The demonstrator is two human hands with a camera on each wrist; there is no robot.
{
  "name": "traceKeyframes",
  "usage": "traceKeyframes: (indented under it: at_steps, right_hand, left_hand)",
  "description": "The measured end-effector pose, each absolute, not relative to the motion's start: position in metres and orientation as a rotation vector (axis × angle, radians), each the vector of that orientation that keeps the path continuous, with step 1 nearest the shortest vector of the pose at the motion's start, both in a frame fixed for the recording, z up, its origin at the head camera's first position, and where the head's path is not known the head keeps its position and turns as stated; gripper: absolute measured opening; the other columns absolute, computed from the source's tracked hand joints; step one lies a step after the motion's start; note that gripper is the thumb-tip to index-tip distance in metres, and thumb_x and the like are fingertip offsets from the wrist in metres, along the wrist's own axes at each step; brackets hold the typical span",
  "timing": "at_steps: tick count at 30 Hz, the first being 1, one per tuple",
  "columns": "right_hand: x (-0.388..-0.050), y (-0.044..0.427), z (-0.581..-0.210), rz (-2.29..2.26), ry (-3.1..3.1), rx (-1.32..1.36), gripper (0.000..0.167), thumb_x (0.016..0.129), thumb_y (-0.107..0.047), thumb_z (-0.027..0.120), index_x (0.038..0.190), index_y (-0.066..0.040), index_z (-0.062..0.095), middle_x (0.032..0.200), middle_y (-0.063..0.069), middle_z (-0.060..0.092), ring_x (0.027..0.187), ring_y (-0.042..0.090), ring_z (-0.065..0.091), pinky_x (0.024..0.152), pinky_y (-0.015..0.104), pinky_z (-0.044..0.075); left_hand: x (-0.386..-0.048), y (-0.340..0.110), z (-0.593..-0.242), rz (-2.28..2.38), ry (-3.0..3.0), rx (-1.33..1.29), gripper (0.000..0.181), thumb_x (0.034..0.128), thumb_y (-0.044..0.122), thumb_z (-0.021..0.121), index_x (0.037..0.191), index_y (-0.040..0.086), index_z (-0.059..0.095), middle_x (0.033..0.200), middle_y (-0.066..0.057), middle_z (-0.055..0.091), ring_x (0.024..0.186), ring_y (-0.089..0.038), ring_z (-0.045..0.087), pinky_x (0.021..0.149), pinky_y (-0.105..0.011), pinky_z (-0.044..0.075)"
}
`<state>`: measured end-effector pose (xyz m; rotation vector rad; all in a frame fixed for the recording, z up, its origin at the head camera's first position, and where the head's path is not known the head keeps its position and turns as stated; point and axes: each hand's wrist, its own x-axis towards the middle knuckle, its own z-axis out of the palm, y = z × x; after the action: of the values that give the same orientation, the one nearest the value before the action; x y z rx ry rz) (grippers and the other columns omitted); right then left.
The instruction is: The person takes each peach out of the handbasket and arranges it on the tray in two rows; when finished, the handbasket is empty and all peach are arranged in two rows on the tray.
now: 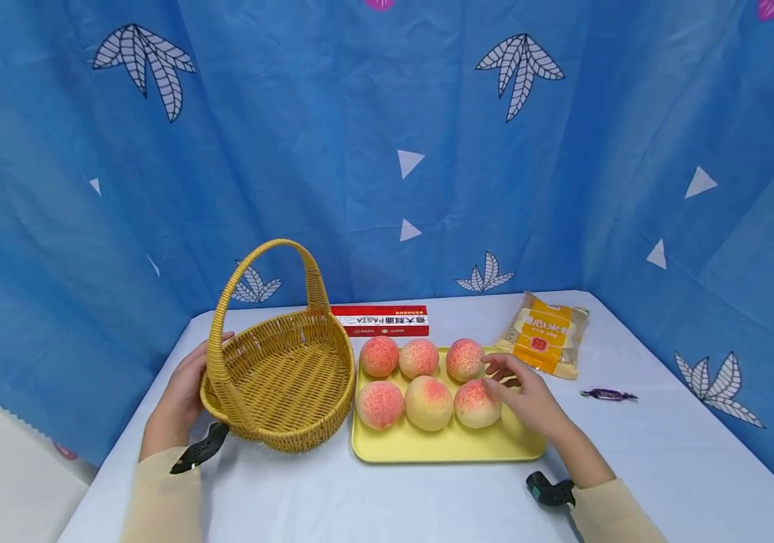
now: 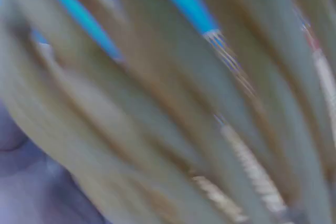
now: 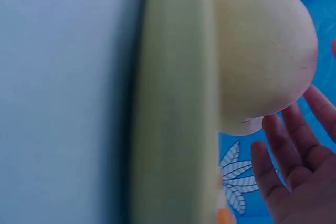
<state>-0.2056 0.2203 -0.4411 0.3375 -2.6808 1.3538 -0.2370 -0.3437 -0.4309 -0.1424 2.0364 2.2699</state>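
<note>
A yellow wicker basket (image 1: 322, 434) with a tall arched handle stands on the left of the table. Against its outer left wall lies my left hand (image 1: 186, 392), the fingers curved round the side, partly behind the handle's base. Close, blurred weave fills the left wrist view. On the right, several pink and cream peaches sit in two rows on a yellow tray (image 1: 441, 450). My right hand (image 1: 526, 400) reaches over the tray's right end, fingers spread loosely beside the front right peach (image 1: 477, 407). In the right wrist view its fingertips are at that peach's edge, not closed round it.
A red pasta box (image 1: 383, 320) lies behind the tray. At the back right is an orange-and-clear food packet (image 1: 543, 335), with a purple wrapped candy (image 1: 609, 394) in front of it. Blue patterned cloth (image 1: 360, 151) hangs behind and beside the white table.
</note>
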Motion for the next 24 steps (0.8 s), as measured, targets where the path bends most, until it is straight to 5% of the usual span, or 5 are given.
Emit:
traceKeyframes:
  at_steps: [9, 13, 17, 20, 24]
  right_hand:
    - [-0.22, 0.217, -0.403, 1.298, -2.639, 0.354, 0.034, 0.097, -0.023, 0.066, 0.128, -0.01, 0.058, 0.104, 0.009, 0.06, 0.097, 0.021, 0.057, 0.085, 0.02, 0.05]
    - [-0.227, 0.212, -0.387, 1.261, -2.596, 0.371, 0.029, 0.098, -0.02, 0.065, 0.124, -0.01, 0.06, 0.097, 0.008, 0.058, 0.091, 0.021, 0.056, 0.081, 0.017, 0.05]
    - [-0.232, 0.203, -0.374, 1.239, -2.555, 0.359, 0.021, 0.098, -0.012, 0.062, 0.12, -0.011, 0.062, 0.091, 0.008, 0.055, 0.087, 0.022, 0.054, 0.075, 0.017, 0.049]
    - [-0.234, 0.198, -0.368, 1.249, -2.538, 0.382, 0.02, 0.099, -0.008, 0.058, 0.118, -0.012, 0.062, 0.09, 0.008, 0.053, 0.086, 0.023, 0.054, 0.072, 0.018, 0.048]
    - [-0.235, 0.192, -0.359, 1.216, -2.52, 0.438, 0.021, 0.1, -0.006, 0.054, 0.118, -0.011, 0.063, 0.089, 0.007, 0.052, 0.086, 0.023, 0.056, 0.073, 0.024, 0.05]
  left_hand:
    - [-0.228, -0.339, -0.392, 2.055, 2.393, -0.058, 0.061, 0.0984, 0.057, 0.05, 0.151, 0.026, 0.042, 0.139, 0.014, 0.049, 0.122, -0.006, 0.049, 0.087, -0.025, 0.047]
    - [-0.224, -0.329, -0.374, 1.967, 2.568, -0.051, 0.065, 0.0997, 0.061, 0.042, 0.153, 0.023, 0.04, 0.137, 0.009, 0.051, 0.123, -0.004, 0.047, 0.094, -0.038, 0.044]
    - [-0.215, -0.315, -0.356, 1.952, 2.696, 0.013, 0.062, 0.1031, 0.059, 0.033, 0.153, 0.022, 0.039, 0.149, -0.01, 0.045, 0.123, -0.002, 0.049, 0.106, -0.058, 0.039]
    - [-0.206, -0.303, -0.342, 1.986, 2.772, 0.092, 0.059, 0.1045, 0.056, 0.031, 0.152, 0.024, 0.042, 0.153, -0.01, 0.043, 0.124, 0.0, 0.051, 0.111, -0.064, 0.033]
    - [-0.189, -0.284, -0.324, 1.929, 2.952, 0.194, 0.052, 0.1076, 0.047, 0.03, 0.151, 0.022, 0.044, 0.152, -0.007, 0.046, 0.13, -0.004, 0.049, 0.113, -0.05, 0.038]
